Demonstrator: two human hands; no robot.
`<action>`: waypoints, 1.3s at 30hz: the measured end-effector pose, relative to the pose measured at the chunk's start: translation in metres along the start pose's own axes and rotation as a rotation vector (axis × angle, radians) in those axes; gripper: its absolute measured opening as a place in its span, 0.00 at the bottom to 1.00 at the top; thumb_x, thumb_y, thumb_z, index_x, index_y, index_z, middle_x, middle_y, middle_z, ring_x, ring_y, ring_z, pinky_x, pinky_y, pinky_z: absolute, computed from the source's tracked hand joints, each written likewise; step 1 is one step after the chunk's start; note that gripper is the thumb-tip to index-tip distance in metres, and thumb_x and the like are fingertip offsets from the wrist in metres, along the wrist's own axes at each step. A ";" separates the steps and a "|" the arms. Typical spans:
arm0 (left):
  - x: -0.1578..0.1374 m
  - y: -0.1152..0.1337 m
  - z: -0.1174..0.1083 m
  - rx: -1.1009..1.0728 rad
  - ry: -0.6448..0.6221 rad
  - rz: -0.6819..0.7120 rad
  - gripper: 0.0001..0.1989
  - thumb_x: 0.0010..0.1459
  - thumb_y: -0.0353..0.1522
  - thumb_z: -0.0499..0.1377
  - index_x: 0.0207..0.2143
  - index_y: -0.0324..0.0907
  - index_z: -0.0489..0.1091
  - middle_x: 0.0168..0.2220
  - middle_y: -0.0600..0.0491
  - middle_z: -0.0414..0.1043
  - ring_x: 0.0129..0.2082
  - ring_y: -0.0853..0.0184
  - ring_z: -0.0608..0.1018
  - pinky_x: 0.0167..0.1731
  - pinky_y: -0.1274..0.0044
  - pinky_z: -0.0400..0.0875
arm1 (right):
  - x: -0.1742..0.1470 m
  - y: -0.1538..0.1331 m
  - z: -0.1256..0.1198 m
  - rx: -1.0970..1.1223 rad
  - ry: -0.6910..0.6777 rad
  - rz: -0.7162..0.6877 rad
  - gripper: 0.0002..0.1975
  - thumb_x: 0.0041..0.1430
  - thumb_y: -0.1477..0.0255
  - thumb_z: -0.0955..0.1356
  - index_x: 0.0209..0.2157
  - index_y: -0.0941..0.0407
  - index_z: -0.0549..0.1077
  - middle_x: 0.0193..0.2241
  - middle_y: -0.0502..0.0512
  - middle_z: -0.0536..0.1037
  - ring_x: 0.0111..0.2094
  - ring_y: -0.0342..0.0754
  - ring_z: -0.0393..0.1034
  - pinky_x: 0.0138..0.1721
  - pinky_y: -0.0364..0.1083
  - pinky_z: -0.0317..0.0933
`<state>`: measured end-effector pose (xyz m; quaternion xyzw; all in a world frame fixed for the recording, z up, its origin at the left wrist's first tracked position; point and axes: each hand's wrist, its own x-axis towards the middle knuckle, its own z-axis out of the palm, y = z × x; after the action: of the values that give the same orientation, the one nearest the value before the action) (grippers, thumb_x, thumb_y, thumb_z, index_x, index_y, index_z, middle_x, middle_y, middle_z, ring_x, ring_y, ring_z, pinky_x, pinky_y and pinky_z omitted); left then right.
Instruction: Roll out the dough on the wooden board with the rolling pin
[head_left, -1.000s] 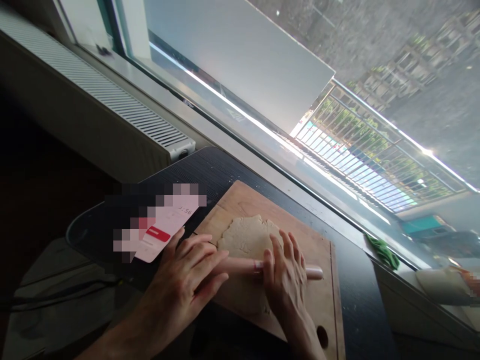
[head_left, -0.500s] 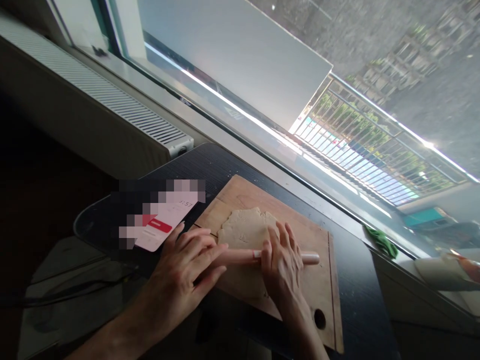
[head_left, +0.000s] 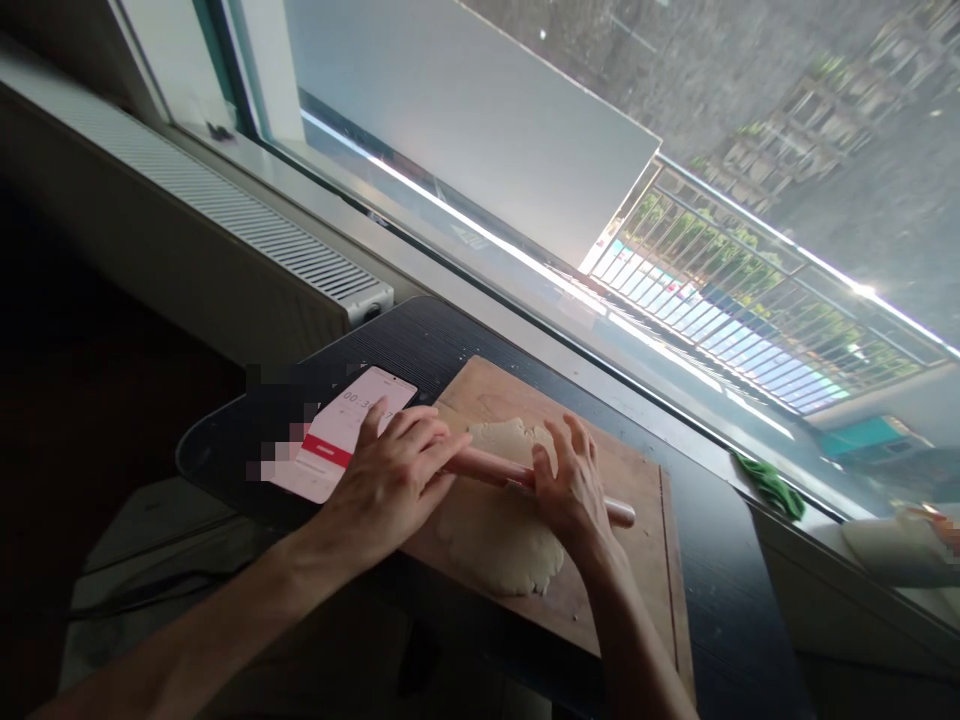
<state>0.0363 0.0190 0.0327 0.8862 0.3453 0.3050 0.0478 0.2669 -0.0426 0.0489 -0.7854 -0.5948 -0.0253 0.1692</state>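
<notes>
1. Dough (head_left: 502, 548), seen in the head view, lies as a flat, ragged-edged sheet on the wooden board (head_left: 637, 590), just below the middle of the frame.
2. Rolling pin (head_left: 491, 467) rests across the sheet's upper part, slanting from centre down toward the lower right.
3. Left hand (head_left: 397, 465), at lower centre, is unclenched, its fingers stretched over the pin's left end. It overlaps the phone (head_left: 322, 437); whether they touch, I cannot tell.
4. Right hand (head_left: 574, 485), right of centre, lies over the pin toward its right end, fingers loosely bent, not clenched around it.
5. Good rolling here likely calls for equal weight from both palms, so one side does not thin faster.
6. Loose fingers suit this, letting the pin turn freely beneath the hands.
7. Cracked edges, at the sheet's top and bottom, probably want lighter pressure; easing off before each rim should limit tearing.
8. Turning the sheet between passes would help keep it even.
</notes>
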 end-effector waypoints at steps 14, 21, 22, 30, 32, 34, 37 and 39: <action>0.064 0.059 0.046 0.030 -0.191 0.050 0.19 0.64 0.34 0.46 0.52 0.38 0.67 0.56 0.44 0.67 0.60 0.58 0.63 0.61 0.61 0.54 | -0.089 0.003 0.001 -0.176 0.118 -0.047 0.22 0.67 0.68 0.56 0.59 0.59 0.62 0.59 0.62 0.66 0.61 0.55 0.56 0.57 0.56 0.55; 0.070 0.051 0.052 0.065 -0.181 0.013 0.22 0.63 0.35 0.46 0.58 0.43 0.63 0.61 0.47 0.63 0.64 0.56 0.59 0.63 0.57 0.49 | -0.070 0.005 -0.004 -0.179 0.065 -0.044 0.24 0.67 0.65 0.58 0.60 0.61 0.61 0.63 0.63 0.59 0.65 0.58 0.47 0.61 0.58 0.49; 0.081 0.049 0.058 0.065 -0.183 -0.007 0.22 0.63 0.35 0.46 0.58 0.43 0.64 0.60 0.46 0.63 0.63 0.56 0.59 0.63 0.57 0.49 | -0.056 0.006 -0.005 -0.174 0.055 -0.006 0.24 0.67 0.64 0.57 0.59 0.60 0.62 0.63 0.63 0.59 0.65 0.59 0.47 0.60 0.58 0.51; 0.044 0.057 0.043 0.085 -0.284 0.108 0.24 0.63 0.37 0.45 0.59 0.44 0.62 0.62 0.49 0.62 0.64 0.56 0.58 0.62 0.57 0.50 | -0.097 0.000 -0.006 -0.106 0.093 -0.048 0.24 0.66 0.70 0.58 0.61 0.60 0.59 0.62 0.60 0.61 0.65 0.55 0.49 0.62 0.57 0.47; 0.038 0.059 0.039 0.093 -0.289 0.119 0.23 0.63 0.37 0.46 0.59 0.45 0.62 0.61 0.49 0.62 0.64 0.55 0.59 0.62 0.57 0.50 | -0.108 -0.001 -0.005 -0.098 0.115 -0.069 0.24 0.66 0.71 0.59 0.62 0.60 0.57 0.62 0.59 0.62 0.64 0.54 0.50 0.63 0.57 0.45; 0.053 0.058 0.046 0.101 -0.278 0.091 0.23 0.63 0.37 0.46 0.59 0.44 0.63 0.61 0.47 0.63 0.63 0.55 0.60 0.61 0.56 0.50 | -0.095 0.002 -0.006 -0.086 0.096 -0.044 0.23 0.67 0.68 0.59 0.61 0.59 0.60 0.61 0.59 0.63 0.64 0.55 0.51 0.62 0.56 0.47; 0.094 0.052 0.069 0.098 -0.232 0.033 0.23 0.63 0.36 0.46 0.58 0.42 0.64 0.60 0.45 0.65 0.62 0.55 0.62 0.60 0.57 0.53 | -0.051 0.011 -0.009 -0.066 0.040 0.020 0.20 0.68 0.66 0.57 0.55 0.57 0.66 0.59 0.58 0.65 0.64 0.56 0.51 0.59 0.55 0.54; 0.111 0.051 0.076 0.105 -0.209 0.007 0.22 0.63 0.35 0.45 0.56 0.39 0.65 0.58 0.45 0.66 0.62 0.56 0.62 0.59 0.58 0.55 | -0.032 0.015 -0.012 -0.067 0.040 0.065 0.18 0.68 0.67 0.56 0.52 0.57 0.69 0.59 0.59 0.66 0.63 0.56 0.52 0.57 0.55 0.56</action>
<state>0.1733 0.0612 0.0422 0.9157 0.3507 0.1928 0.0357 0.2736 -0.0792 0.0493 -0.8088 -0.5645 -0.0553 0.1552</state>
